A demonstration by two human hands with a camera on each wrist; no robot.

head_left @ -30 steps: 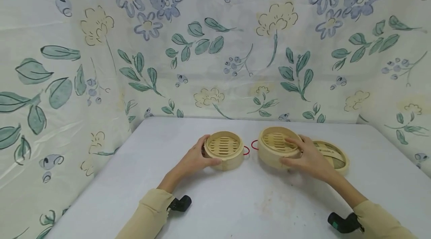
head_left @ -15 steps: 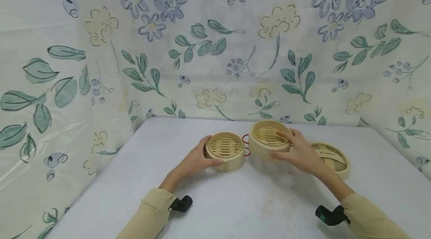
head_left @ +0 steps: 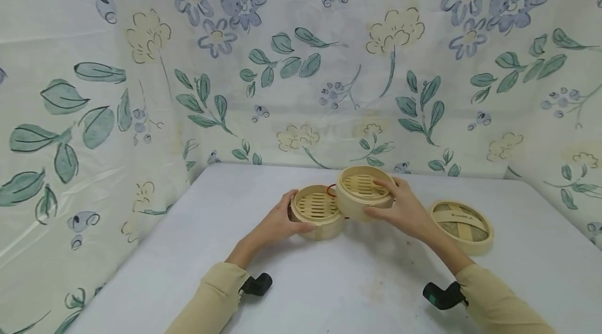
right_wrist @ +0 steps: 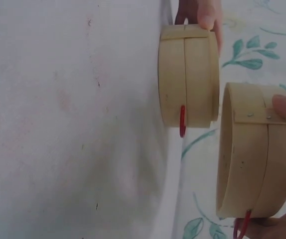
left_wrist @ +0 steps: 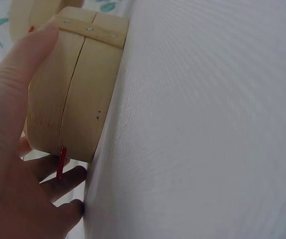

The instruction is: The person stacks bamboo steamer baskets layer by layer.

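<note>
I saw the left hand [head_left: 277, 219] curled around the seated bamboo steamer basket [head_left: 317, 205], thumb against its near wall and fingers spread round the far left side, part of them hidden from me. That basket stood upright on the white table [head_left: 348, 276], slats showing inside the rim.

Above it and to its right, the right hand [head_left: 402, 207] held the raised steamer basket [head_left: 359, 195], fingers bent over the rim, thumb on the near wall. In the right wrist view I made out a gap between the two baskets, the raised one slightly tilted. The bamboo lid [head_left: 463, 225] lay on the table, well to the right of the seated basket.

I judged both baskets light and stiff, dry enough not to slip, their thin walls likely to crack under a hard squeeze. The outer wall seemed the best hold, thumb opposite fingers; I would not have trusted the slats or the red loop handle [right_wrist: 182, 121] instead.
</note>
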